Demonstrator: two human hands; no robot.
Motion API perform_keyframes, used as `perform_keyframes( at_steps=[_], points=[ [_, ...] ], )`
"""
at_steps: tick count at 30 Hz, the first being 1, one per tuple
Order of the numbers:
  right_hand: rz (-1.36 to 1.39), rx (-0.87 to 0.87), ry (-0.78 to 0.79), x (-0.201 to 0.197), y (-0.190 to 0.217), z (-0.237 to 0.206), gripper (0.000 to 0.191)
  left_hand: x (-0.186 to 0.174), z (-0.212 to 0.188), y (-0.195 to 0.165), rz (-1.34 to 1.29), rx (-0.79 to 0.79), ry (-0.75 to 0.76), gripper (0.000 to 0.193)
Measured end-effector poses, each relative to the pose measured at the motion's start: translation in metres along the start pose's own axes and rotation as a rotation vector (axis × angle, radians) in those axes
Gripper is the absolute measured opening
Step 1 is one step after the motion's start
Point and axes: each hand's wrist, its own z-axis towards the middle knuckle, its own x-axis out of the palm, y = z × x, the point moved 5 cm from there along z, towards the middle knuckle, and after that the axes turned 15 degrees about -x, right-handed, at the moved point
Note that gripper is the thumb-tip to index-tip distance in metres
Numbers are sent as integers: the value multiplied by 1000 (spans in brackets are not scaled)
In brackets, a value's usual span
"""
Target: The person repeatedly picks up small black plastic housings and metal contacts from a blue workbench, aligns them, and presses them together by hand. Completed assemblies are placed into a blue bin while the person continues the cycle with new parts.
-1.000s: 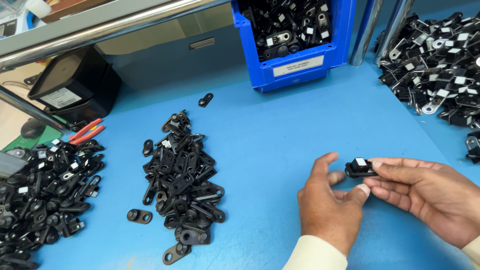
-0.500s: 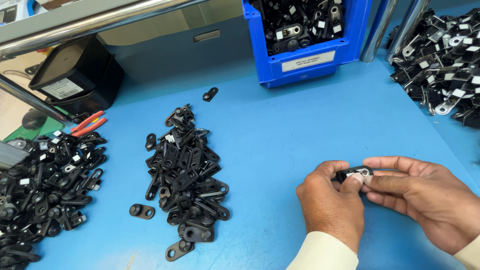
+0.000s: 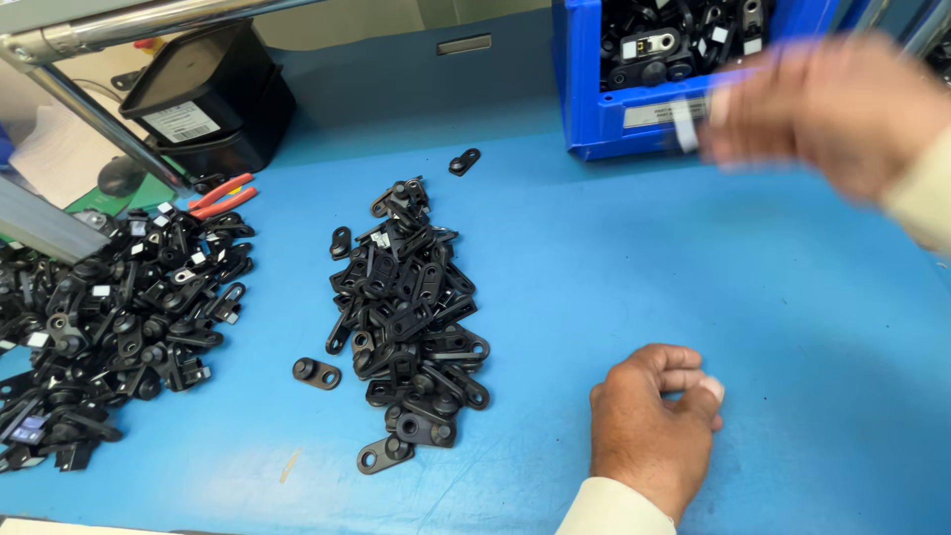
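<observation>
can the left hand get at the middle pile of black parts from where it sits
Probably yes. The left hand rests curled on the blue table just right of the middle pile, with only bare surface between them. The right hand is up by the blue bin, out of the way.

Bright blue worktable (image 3: 614, 248), blue bin (image 3: 594, 109), glossy black plastic brackets (image 3: 406, 307), black box with white label (image 3: 203, 94), red-handled pliers (image 3: 223, 196), cream sleeve (image 3: 614, 507).

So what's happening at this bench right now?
A person sorts small black plastic parts on a blue table. The left hand rests curled on the table near the middle pile of black parts. The right hand, blurred in motion, is up by the blue plastic bin; whether it holds anything can't be told.
</observation>
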Motion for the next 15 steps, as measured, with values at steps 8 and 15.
perform_keyframes(
  at_steps=[8, 15],
  points=[
    [-97, -160, -73, 7, -20, -45, 21, -24, 34, -3, -111, 113, -81, 19],
    [-372, 258, -282, -29, -92, -220, 21, -142, 116, -131, 493, 691, -744, 24]
  ],
)
